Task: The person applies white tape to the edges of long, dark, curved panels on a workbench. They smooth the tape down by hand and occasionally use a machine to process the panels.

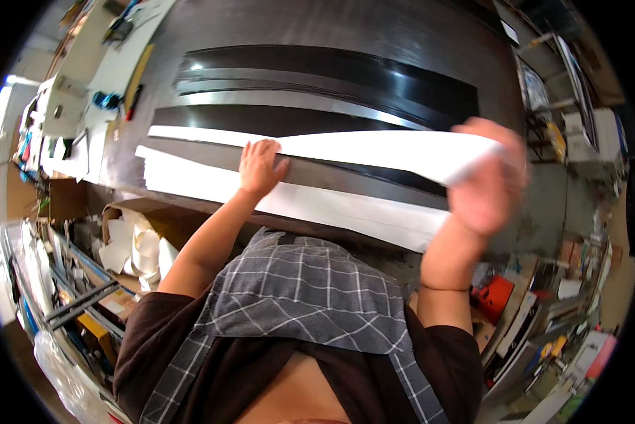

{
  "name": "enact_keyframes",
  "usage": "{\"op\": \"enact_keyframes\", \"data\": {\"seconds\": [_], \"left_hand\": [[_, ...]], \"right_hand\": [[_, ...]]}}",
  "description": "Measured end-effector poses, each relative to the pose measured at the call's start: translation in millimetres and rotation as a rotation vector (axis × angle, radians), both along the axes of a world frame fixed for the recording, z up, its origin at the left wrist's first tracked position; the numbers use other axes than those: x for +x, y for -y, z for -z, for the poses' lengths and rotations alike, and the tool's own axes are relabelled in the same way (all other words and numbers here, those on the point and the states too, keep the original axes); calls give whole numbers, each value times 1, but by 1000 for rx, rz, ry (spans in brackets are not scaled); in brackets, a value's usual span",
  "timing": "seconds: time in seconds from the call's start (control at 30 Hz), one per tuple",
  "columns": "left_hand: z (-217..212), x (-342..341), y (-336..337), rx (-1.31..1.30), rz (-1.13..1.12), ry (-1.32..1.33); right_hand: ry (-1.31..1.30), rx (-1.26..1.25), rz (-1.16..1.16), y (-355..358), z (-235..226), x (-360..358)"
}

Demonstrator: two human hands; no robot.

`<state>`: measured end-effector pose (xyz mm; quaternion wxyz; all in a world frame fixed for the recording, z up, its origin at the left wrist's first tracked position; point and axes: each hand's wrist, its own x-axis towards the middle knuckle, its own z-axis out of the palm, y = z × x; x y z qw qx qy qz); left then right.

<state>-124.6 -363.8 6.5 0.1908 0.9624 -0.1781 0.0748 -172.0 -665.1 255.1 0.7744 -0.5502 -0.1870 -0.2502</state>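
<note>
My left hand (261, 168) lies on the work table with its fingers resting on a long white strip (374, 146) and its thumb apart. The strip's right end is lifted, and my right hand (488, 180), smeared by motion, grips it. Under that raised part shows a dark strip (222, 115). Nearer to me, along the front edge of the table, several white strips (331, 205) lie close together. Whether the raised white strip is stuck to the dark one beneath my left hand, I cannot tell.
Beyond the dark strip lie several glossy black strips (317, 65) on the dark table (317, 21). A red and black tool (134, 102) sits at the table's left. An open cardboard box (112, 210) with white rolled scraps stands below the front edge. Cluttered shelves flank both sides.
</note>
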Motion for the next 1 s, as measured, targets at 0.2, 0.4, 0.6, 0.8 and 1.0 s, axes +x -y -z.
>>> {"op": "enact_keyframes", "data": {"seconds": [0.2, 0.4, 0.6, 0.8, 1.0], "left_hand": [[13, 68, -172, 136, -467, 0], [34, 121, -323, 160, -694, -101], [-6, 130, -371, -74, -865, 62], [29, 62, -368, 184, -624, 36], [-141, 37, -98, -1690, 701, -565]], "right_hand": [[291, 104, -52, 45, -58, -9], [137, 451, -65, 89, -30, -31], [-609, 503, 574, 159, 134, -91], [-1369, -480, 660, 178, 250, -162], [-1272, -1271, 1032, 148, 229, -119]]}}
